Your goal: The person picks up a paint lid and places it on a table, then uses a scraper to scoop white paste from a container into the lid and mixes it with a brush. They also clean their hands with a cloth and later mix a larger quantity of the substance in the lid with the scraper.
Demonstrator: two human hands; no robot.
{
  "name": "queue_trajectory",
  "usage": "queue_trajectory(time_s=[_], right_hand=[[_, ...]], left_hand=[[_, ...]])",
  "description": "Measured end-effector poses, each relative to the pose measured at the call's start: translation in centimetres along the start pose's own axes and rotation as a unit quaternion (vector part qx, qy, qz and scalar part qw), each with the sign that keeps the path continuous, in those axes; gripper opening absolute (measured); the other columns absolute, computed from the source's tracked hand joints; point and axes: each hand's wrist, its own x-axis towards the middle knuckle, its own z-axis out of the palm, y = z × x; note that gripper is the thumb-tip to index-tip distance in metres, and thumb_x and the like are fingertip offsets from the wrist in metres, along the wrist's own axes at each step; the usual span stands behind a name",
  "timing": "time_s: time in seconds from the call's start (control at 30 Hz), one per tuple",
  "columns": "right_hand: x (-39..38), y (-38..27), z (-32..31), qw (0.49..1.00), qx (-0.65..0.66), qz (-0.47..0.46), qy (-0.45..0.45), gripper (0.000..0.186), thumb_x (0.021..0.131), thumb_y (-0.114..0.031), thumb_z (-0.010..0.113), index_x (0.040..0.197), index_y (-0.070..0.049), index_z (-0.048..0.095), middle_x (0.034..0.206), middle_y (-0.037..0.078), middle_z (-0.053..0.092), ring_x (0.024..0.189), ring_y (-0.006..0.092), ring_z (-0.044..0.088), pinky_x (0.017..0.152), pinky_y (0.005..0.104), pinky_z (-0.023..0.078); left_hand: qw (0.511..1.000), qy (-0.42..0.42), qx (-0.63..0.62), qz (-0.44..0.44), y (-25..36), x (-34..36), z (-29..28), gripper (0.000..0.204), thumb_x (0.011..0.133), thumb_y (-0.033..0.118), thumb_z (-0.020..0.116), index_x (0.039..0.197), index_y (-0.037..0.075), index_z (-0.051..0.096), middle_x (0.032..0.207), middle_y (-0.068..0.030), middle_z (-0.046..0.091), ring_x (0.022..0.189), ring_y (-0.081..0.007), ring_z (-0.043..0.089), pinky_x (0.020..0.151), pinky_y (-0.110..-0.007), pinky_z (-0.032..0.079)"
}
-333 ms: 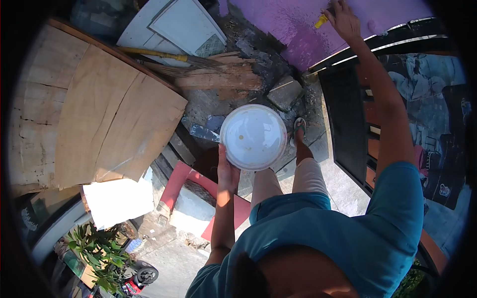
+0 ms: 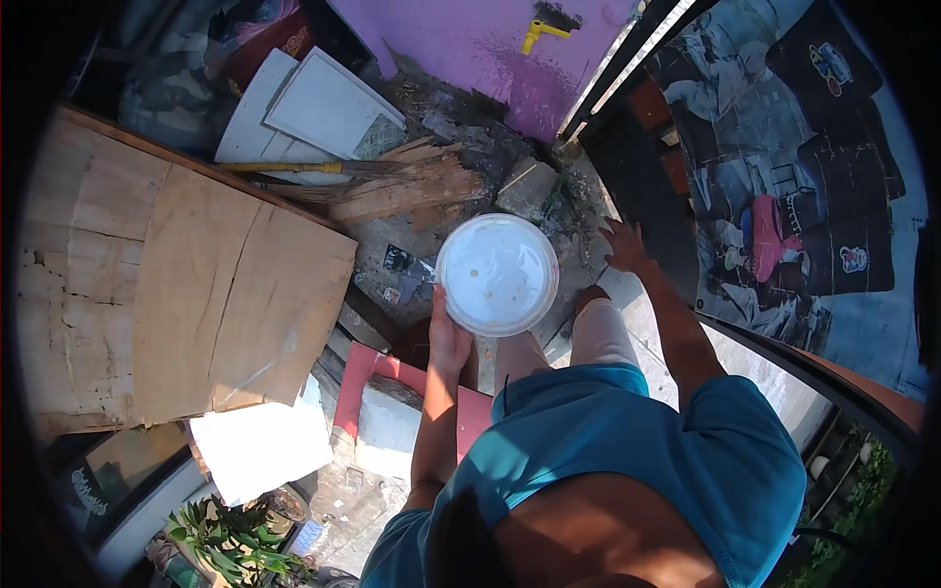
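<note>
"What do the fingers hold?"

"The left hand (image 2: 450, 343) has its fingers wrapped around the left side of a round white tub (image 2: 497, 274), out in front of the pale shorts (image 2: 610, 338). The right hand (image 2: 625, 247) is apart from it, to the right, fingers spread and holding nothing that I can see."

"And inside the tub?"

"From above, a smooth, glossy, pale disc with small yellowish spots, ringed by a rim. I cannot tell if it is a lid or liquid."

"What surrounds it?"

"Just beyond, a rough concrete block (image 2: 529, 188) and splintered planks (image 2: 417, 188). To the left, broad plywood sheets (image 2: 196, 274), cracked along the grain. At the top, a yellow tap (image 2: 534, 35) on a spattered purple wall (image 2: 431, 44). Lower left, a leafy green plant (image 2: 223, 541)."
</note>
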Motion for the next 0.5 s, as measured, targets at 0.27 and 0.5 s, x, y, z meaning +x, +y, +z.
queue_trajectory(time_s=[0.27, 0.5], right_hand=[[-25.4, 12.8, 24.9, 0.901, 0.433, 0.031, -0.001, 0.025, 0.078, -0.019, 0.063, 0.101, -0.009, 0.066, 0.088, 0.013, 0.069, 0.084, 0.0276, 0.067, 0.074, 0.0375, 0.052], [-50.1, 24.8, 36.0, 0.746, 0.527, 0.378, -0.148, 0.048, 0.091, -0.038, 0.051, 0.069, 0.004, 0.061, 0.062, 0.012, 0.065, 0.055, 0.024, 0.067, 0.051, 0.0331, 0.054]], left_hand=[[0.999, -0.021, 0.025, 0.013, -6.8, -3.8, 7.1, 0.054, 0.1, 0.043, 0.034, 0.136, 0.004, 0.038, 0.136, -0.0112, 0.048, 0.123, -0.0239, 0.049, 0.102, -0.04, 0.042], [0.997, -0.034, -0.022, 0.063, -12.0, -10.4, 11.8, 0.051, 0.1, 0.04, 0.035, 0.135, 0.003, 0.038, 0.135, -0.0116, 0.049, 0.122, -0.0247, 0.049, 0.101, -0.042, 0.044]])
